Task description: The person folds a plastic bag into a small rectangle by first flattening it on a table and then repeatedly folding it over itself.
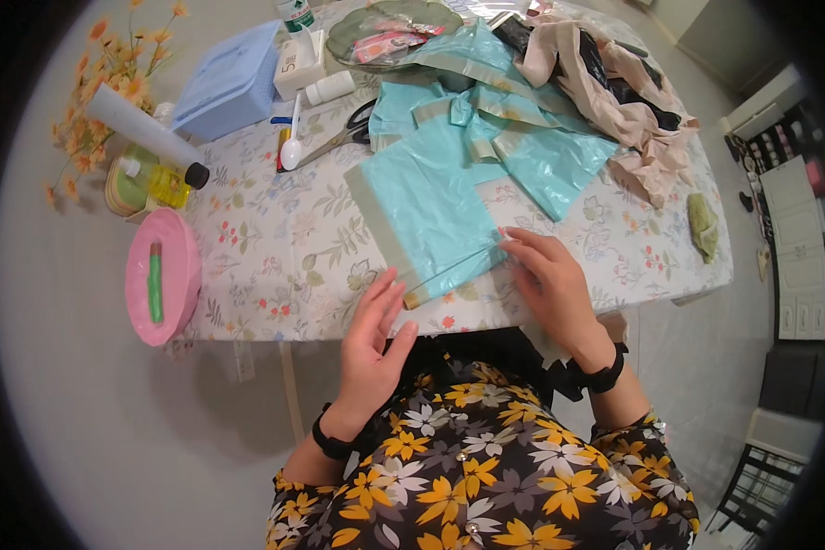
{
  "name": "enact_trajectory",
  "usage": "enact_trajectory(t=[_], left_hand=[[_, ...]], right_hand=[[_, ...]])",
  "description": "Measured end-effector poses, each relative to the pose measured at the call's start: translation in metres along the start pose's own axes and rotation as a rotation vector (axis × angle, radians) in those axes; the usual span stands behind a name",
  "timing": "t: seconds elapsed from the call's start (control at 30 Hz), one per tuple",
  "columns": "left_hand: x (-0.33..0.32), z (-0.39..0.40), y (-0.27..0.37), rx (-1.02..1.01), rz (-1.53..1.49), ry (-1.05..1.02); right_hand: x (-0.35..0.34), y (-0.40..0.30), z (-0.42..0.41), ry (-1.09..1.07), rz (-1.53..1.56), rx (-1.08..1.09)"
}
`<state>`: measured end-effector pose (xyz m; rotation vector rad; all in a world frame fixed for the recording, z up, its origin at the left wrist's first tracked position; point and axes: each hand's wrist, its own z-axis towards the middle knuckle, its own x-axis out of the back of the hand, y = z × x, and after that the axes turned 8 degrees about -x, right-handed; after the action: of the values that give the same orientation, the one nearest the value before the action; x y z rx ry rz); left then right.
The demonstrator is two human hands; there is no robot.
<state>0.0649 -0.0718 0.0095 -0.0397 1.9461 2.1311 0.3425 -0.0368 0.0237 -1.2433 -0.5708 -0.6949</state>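
A turquoise plastic bag (430, 199) with a grey-green hem lies flat on the flowered tablecloth in front of me. Its near edge is folded over in a narrow strip, and a small brownish patch shows at the near left corner. Beside that corner, my left hand (371, 330) is raised with fingers apart and nothing in it. My right hand (553, 282) is at the bag's right edge, its fingertips touching or just over the plastic; the thumb is hidden. Behind lie more crumpled turquoise bags (550, 165), overlapping the far end of the flat one.
Crumpled pale-pink and black plastic bags (650, 158) are heaped at the back right, near a green cloth (702, 227). Scissors (344, 134), a white spoon (291, 151) and a white bottle (330, 88) lie further back. A pink dish (179, 275) sits at the left edge, beyond it a blue basket (227, 82).
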Motion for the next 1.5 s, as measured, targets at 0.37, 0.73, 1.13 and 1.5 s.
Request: enact_trajectory(t=[0.37, 0.73, 1.13, 1.5], left_hand=[[-0.006, 0.023, -0.007, -0.416, 0.930, -0.207], [-0.006, 0.046, -0.005, -0.494, 0.971, -0.230], [-0.006, 0.056, -0.013, -0.491, 1.010, -0.118], [-0.006, 0.055, -0.015, -0.515, 1.046, -0.144]], right_hand=[[-0.005, 0.015, 0.018, -0.059, -0.254, 0.404], [-0.017, 0.018, 0.019, -0.018, -0.215, 0.430], [-0.016, 0.017, 0.021, -0.067, -0.096, 0.239], [-0.023, 0.017, 0.016, 0.002, -0.172, 0.303]])
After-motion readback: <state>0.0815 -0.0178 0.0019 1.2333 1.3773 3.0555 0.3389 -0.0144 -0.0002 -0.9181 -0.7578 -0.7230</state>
